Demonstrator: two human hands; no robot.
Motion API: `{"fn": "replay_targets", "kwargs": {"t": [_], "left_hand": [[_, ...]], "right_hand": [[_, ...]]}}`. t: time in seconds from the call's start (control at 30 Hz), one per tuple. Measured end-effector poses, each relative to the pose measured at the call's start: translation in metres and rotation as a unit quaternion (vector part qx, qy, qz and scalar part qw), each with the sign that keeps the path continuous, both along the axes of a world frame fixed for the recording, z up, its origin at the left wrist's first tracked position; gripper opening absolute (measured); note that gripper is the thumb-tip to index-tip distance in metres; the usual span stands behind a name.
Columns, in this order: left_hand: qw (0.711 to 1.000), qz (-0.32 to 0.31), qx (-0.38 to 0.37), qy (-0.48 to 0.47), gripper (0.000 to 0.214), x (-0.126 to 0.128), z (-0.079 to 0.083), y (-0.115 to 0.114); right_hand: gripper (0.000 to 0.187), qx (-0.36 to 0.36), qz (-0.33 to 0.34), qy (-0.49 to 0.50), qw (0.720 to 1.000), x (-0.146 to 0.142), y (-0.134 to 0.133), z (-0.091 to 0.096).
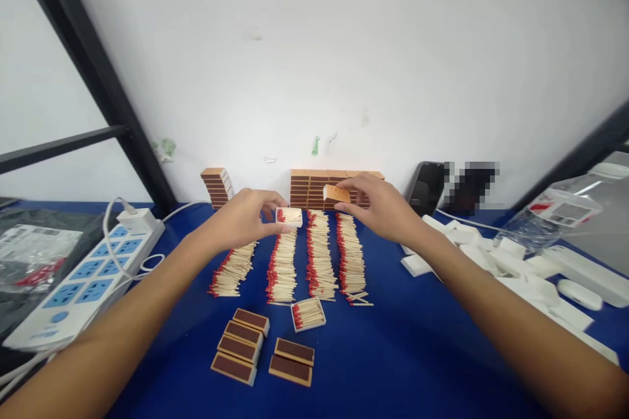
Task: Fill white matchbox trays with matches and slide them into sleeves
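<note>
My left hand (243,217) pinches a small white matchbox tray (289,216) filled with red-tipped matches, held above the rows. My right hand (381,206) grips an orange matchbox sleeve (337,194) just to the tray's right. Below both hands lie several rows of loose red-tipped matches (319,255) on the blue table (393,353). Another filled open tray (308,314) lies nearer me. Several closed matchboxes (246,344) sit in front of it.
Stacks of orange matchboxes (314,188) and a smaller stack (217,187) stand against the white wall. A white power strip (86,278) lies at left. White empty trays (496,262), a phone (427,187) and a plastic bag (550,216) are at right.
</note>
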State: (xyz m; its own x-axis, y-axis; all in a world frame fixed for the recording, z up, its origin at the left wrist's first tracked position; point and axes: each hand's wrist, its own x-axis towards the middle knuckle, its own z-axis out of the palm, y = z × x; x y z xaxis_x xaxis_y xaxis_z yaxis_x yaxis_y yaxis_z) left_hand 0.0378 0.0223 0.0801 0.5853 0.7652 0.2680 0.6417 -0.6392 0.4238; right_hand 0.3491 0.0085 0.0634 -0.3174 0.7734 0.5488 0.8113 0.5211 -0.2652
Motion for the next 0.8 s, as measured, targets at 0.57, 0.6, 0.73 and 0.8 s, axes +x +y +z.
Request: {"fn": "replay_targets", "kwargs": {"t": [0.57,0.6,0.73,0.8], "left_hand": [[0.974,0.184,0.132,-0.005,0.040,-0.087,-0.037,-0.001],[0.973,0.183,0.140,0.003,0.039,-0.087,-0.037,-0.001],[0.972,0.172,0.153,0.039,0.032,-0.084,-0.038,-0.003],[0.972,0.173,0.149,0.050,0.030,-0.082,-0.037,-0.005]], "right_hand": [[0.026,-0.048,-0.031,-0.344,0.937,-0.172,0.092,-0.016],[0.026,-0.049,-0.035,-0.352,0.934,-0.172,0.092,-0.017],[0.028,-0.050,-0.039,-0.377,0.924,-0.168,0.092,-0.016],[0.029,-0.046,-0.035,-0.385,0.921,-0.167,0.093,-0.015]]}}
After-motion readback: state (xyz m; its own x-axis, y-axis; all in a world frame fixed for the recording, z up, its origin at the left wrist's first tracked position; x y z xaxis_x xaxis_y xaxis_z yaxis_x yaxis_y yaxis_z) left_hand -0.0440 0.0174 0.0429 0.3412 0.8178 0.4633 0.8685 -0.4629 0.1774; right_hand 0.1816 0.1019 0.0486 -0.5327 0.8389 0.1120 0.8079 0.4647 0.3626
